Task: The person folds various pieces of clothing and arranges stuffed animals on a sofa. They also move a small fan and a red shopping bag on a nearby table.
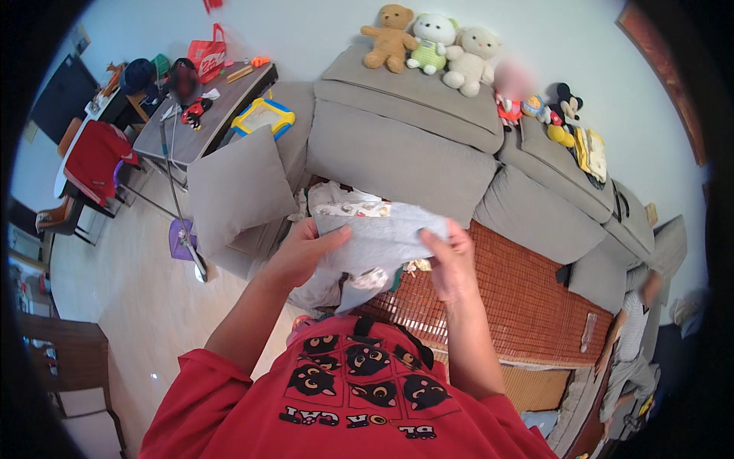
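Note:
A light grey cloth garment [381,238] is stretched between my two hands above the sofa seat. My left hand [301,252] pinches its left end, thumb on top. The other end is gripped by my right hand [450,258], which looks slightly blurred. Behind and below the garment lies a heap of other cloth, including a white piece with a printed pattern [358,207] and a pale grey fabric [315,290]. Much of that heap is hidden by the garment and my hands.
A brown woven mat [516,292] covers the seat to the right. Grey sofa cushions [395,155] stand behind, with plush toys [433,43] along the backrest. At left are a loose cushion [241,189], a mop [178,206] and a table [221,103]. Another person [628,344] is at far right.

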Tool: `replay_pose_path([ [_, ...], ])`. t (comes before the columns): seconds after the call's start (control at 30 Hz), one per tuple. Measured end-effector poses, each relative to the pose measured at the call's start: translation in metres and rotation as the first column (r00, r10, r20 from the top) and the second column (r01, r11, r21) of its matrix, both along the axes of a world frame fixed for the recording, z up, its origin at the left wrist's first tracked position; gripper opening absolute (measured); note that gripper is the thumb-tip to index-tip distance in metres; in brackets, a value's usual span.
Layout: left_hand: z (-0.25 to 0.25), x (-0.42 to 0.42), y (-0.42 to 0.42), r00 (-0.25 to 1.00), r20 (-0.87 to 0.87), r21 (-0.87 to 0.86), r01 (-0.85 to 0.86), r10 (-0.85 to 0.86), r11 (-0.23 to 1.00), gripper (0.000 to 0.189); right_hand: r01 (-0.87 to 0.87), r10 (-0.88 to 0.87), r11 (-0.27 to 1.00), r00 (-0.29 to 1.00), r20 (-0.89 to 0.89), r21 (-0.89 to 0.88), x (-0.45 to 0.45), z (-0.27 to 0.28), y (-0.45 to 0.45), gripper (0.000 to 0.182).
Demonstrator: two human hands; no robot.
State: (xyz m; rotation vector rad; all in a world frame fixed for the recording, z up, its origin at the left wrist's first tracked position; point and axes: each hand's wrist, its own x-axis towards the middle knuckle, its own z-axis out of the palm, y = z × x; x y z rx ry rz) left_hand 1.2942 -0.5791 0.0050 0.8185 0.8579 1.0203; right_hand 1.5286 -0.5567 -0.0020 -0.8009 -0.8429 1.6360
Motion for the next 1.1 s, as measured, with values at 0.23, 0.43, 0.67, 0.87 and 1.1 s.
replay_pose_path([
  [0.23, 0.000, 0.009, 0.006, 0.991, -0.110, 0.053, 0.077, -0.071, 0.996, 0.022, 0.085, -0.726, 0.580, 0.505, 0.467, 0.810, -0.012, 0.034, 0.003, 0.063],
  [0.43, 0.019, 0.009, 0.015, 0.891, -0.397, 0.332, 0.362, -0.220, 0.871, 0.035, -0.451, -0.306, 0.739, 0.436, 0.846, 0.500, -0.021, 0.047, 0.026, 0.031],
  [0.67, 0.015, -0.020, 0.001, -0.019, -0.923, 0.247, 0.738, 0.385, 0.628, 0.015, -0.441, -0.408, 0.772, 0.210, 0.888, 0.459, 0.015, 0.046, 0.050, 0.021],
  [0.87, 0.088, -0.005, -0.004, 0.137, -0.678, 0.604, 0.663, 0.722, 0.442, 0.014, -0.275, -0.615, 0.629, 0.396, 0.682, 0.727, 0.016, 0.087, 0.030, 0.018],
  [1.1, 0.050, -0.016, 0.025, 0.626, -0.777, 0.399, 0.414, 0.062, 0.818, 0.018, -0.284, -0.609, 0.583, 0.467, 0.641, 0.761, 0.019, 0.095, 0.027, 0.017],
])
